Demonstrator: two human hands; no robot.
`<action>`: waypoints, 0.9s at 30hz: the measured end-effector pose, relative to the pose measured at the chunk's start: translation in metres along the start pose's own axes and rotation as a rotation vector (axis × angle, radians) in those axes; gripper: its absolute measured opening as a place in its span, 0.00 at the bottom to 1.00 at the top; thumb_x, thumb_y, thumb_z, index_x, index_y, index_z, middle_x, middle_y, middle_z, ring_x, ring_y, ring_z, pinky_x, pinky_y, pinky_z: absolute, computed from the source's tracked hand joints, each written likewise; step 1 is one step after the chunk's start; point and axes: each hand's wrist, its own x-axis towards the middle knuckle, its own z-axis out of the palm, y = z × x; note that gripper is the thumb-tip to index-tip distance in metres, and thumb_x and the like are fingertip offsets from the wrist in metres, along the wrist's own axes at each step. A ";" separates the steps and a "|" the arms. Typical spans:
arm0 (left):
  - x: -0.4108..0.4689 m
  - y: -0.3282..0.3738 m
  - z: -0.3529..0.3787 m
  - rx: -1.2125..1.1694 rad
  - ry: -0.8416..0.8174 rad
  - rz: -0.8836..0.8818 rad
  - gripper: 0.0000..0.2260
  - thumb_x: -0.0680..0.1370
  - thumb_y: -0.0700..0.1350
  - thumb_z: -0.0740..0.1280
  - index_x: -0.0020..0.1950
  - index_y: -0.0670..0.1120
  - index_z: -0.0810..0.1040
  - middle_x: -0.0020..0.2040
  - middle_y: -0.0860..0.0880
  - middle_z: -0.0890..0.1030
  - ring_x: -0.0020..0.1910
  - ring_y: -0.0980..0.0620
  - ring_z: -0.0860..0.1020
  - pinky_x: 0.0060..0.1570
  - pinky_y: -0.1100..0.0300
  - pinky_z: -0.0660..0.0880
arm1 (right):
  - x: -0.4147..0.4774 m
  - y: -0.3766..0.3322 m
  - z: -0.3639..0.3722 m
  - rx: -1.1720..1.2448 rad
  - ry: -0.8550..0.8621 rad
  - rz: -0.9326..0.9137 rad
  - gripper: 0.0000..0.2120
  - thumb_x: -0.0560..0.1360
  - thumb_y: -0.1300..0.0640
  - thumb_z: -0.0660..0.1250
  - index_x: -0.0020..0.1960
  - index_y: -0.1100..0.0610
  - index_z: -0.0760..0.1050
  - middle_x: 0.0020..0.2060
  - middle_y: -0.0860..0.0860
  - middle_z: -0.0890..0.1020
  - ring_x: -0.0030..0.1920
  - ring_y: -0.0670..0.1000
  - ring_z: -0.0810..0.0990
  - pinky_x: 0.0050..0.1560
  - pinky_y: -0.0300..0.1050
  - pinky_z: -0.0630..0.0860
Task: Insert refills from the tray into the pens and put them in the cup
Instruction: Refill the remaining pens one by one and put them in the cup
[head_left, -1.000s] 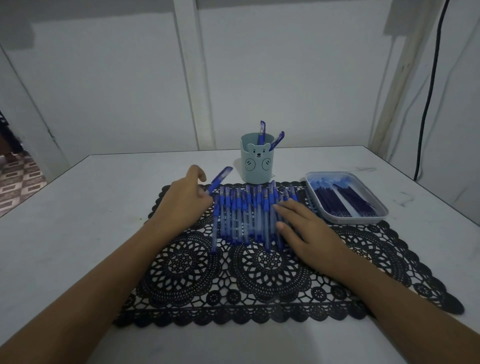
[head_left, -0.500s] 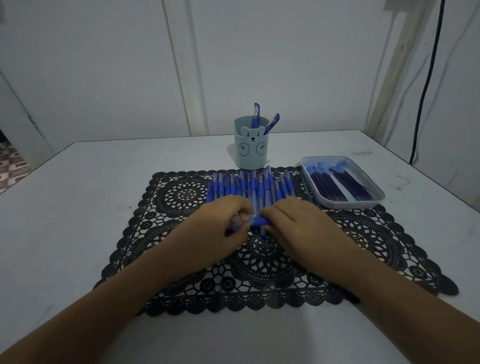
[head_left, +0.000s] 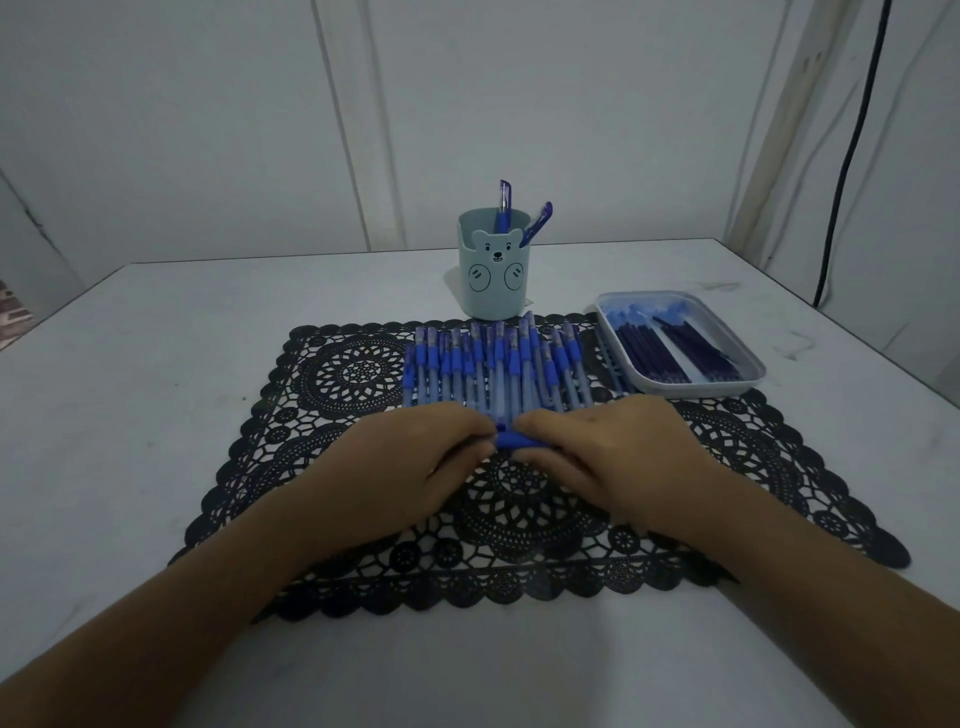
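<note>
A blue pen (head_left: 510, 440) lies crosswise between my two hands just above the lace mat. My left hand (head_left: 410, 467) grips its left end and my right hand (head_left: 602, 457) grips its right end; only the blue middle section shows. Behind the hands a row of several blue pens (head_left: 493, 366) lies side by side on the mat. A pale blue bear-face cup (head_left: 493, 275) stands behind the row with two pens in it. A white tray (head_left: 748, 382) of dark blue refills (head_left: 670, 348) sits at the right.
A black lace placemat (head_left: 337, 374) covers the middle of the white table (head_left: 130, 364). A wall rises just behind the table, and a black cable (head_left: 852, 150) hangs down at the far right.
One second ago my left hand held a pen at the row's left end and my right hand rested on the row. Both hands have since come together in front of the row, holding one pen.
</note>
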 end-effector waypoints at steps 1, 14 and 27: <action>0.000 0.000 0.000 0.006 0.004 -0.008 0.19 0.76 0.59 0.48 0.52 0.54 0.75 0.35 0.66 0.68 0.35 0.68 0.70 0.32 0.74 0.63 | 0.001 0.000 -0.001 0.011 -0.002 0.027 0.19 0.77 0.40 0.52 0.50 0.51 0.76 0.27 0.45 0.78 0.23 0.46 0.74 0.21 0.41 0.71; -0.001 -0.016 0.002 -0.007 0.136 -0.134 0.06 0.77 0.45 0.61 0.47 0.45 0.76 0.37 0.57 0.73 0.32 0.66 0.69 0.33 0.72 0.61 | 0.001 -0.003 -0.017 0.309 -0.167 0.252 0.09 0.76 0.58 0.62 0.55 0.50 0.71 0.47 0.44 0.74 0.46 0.41 0.72 0.47 0.30 0.70; 0.000 -0.007 0.000 -0.059 0.090 -0.083 0.09 0.75 0.55 0.55 0.45 0.54 0.73 0.34 0.61 0.71 0.35 0.61 0.72 0.29 0.70 0.65 | 0.007 -0.009 -0.017 0.495 0.055 0.516 0.16 0.75 0.42 0.54 0.37 0.50 0.71 0.29 0.47 0.74 0.28 0.43 0.69 0.32 0.31 0.68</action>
